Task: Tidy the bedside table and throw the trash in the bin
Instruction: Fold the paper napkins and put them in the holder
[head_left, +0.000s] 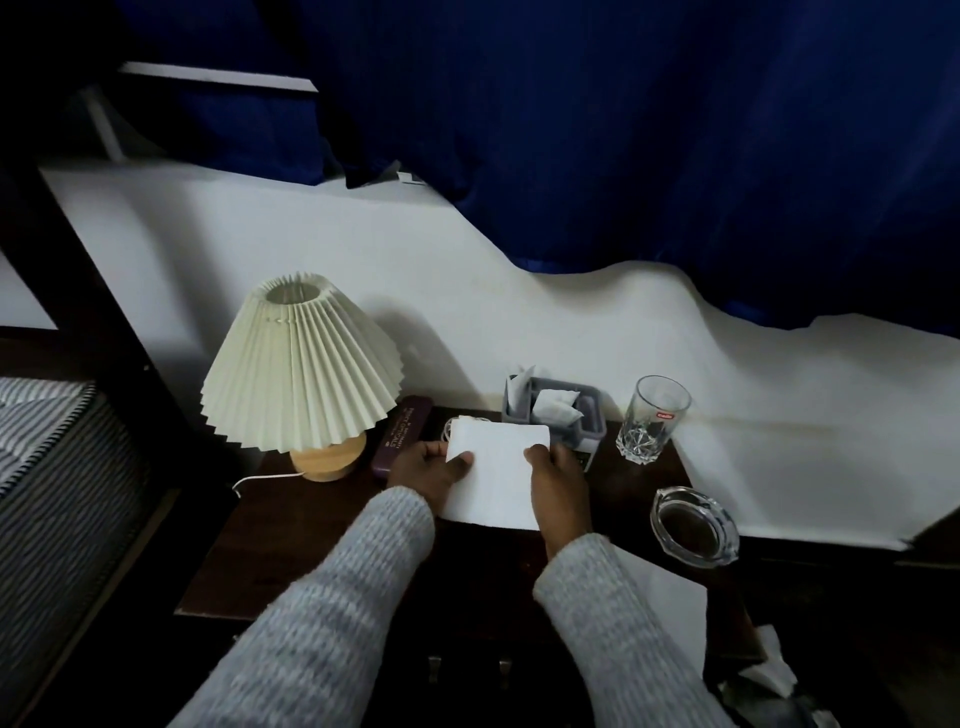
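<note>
A white sheet of paper (498, 467) is held over the middle of the dark wooden bedside table (291, 551). My left hand (431, 470) grips its left edge, thumb on top. My right hand (558, 480) grips its right edge. Behind the paper stands a grey organiser (582, 410) with crumpled white tissues (553, 408) stuffed in it. A clear drinking glass (652, 418) stands at the back right, and a glass ashtray (693, 525) lies near the right edge. Another white sheet (654, 603) lies on the table's front right corner.
A pleated cream lamp (298, 364) on a wooden base stands at the back left, with a dark purple case (402, 436) beside it. Crumpled white paper (769, 670) lies low at the right. A striped mattress (47, 493) is at the left, blue curtains (623, 130) above.
</note>
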